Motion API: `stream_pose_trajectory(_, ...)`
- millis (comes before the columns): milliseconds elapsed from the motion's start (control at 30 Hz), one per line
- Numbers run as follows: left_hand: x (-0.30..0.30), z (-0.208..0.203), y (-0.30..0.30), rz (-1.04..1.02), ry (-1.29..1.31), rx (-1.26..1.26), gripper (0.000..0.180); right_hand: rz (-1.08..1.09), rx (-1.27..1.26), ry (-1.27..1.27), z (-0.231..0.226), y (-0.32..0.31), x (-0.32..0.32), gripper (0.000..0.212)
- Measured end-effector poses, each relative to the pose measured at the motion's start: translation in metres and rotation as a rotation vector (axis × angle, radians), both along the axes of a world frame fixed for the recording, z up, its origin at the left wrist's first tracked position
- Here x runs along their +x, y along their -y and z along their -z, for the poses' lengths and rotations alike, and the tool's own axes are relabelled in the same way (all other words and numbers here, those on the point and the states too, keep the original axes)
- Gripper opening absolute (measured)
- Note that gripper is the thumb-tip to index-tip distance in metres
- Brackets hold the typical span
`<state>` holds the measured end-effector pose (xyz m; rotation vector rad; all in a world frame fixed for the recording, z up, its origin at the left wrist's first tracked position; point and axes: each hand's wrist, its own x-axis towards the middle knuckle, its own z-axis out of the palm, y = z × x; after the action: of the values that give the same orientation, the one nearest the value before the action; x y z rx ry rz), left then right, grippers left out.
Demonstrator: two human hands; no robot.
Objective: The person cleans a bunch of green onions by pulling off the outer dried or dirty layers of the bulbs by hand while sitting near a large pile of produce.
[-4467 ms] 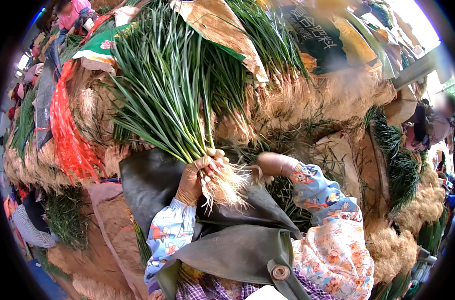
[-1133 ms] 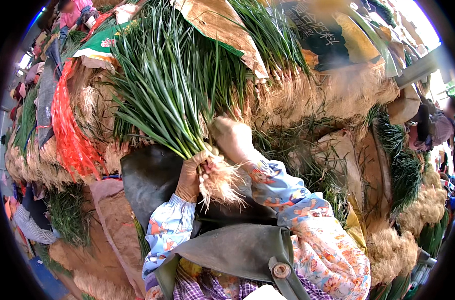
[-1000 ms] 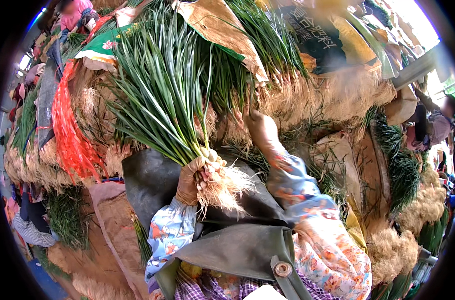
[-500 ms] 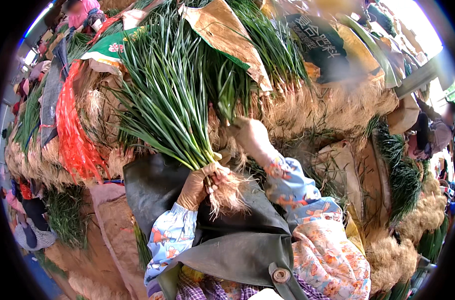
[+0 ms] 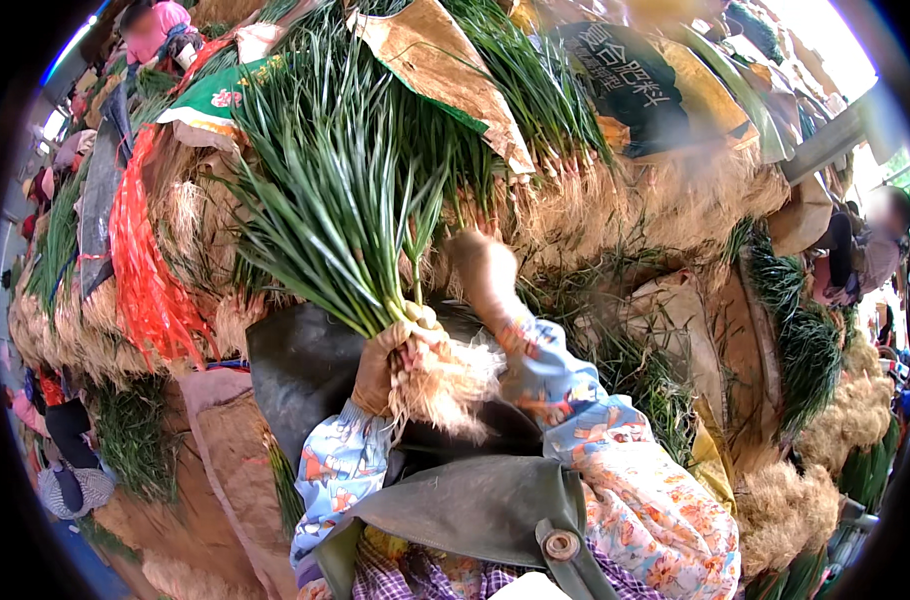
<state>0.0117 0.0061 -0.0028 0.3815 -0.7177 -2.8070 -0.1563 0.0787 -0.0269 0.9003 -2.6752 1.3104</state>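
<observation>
My left hand is closed around a bunch of green onions, gripping it just above the pale bulbs. Long dark leaves fan upward and away from me, while a thick tuft of stringy roots hangs toward my lap. To the right, my right hand is at the root side of a big heap of the same plants. Motion smears its fingers, so whether they hold anything cannot be made out. A dark rubbery apron covers my lap below the bunch.
Printed sacks and a brown sack flap lie over the heap. Red plastic strips hang at its left. More greens lie right, beside root clumps. Other people sit at both sides.
My right hand has shifted slightly left at the heap's edge. The bunch in my left hand looks fuller, with more roots and an extra upright sprig on its right side.
</observation>
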Motion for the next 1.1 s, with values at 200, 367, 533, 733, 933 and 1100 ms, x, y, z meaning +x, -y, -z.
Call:
stream_pose_trajectory(200,-0.005,-0.014,-0.006,0.049,-0.043,0.176,0.026,-0.773,0.61,-0.088,0.016,-0.077,-0.041,0.021)
stream_pose_trajectory(367,-0.003,-0.015,0.005,0.064,0.158,-0.078,0.019,-0.299,0.242,0.252,-0.084,-0.024,0.015,0.038)
stream_pose_trajectory(533,-0.005,-0.008,0.002,0.099,0.262,-0.214,0.03,-0.325,0.075,0.709,-0.073,-0.002,0.003,0.025)
stream_pose_trajectory(733,0.001,0.012,0.006,0.103,0.134,0.002,0.036,-0.391,-0.385,1.125,-0.06,-0.014,0.012,0.013)
stream_pose_trajectory(933,-0.009,-0.015,-0.001,0.118,0.285,-0.25,0.026,-0.408,-0.239,0.914,-0.049,-0.01,0.009,0.023)
stream_pose_trajectory(1100,-0.009,-0.015,0.001,0.133,0.316,-0.306,0.02,-0.286,0.11,0.163,-0.053,-0.003,0.016,0.034)
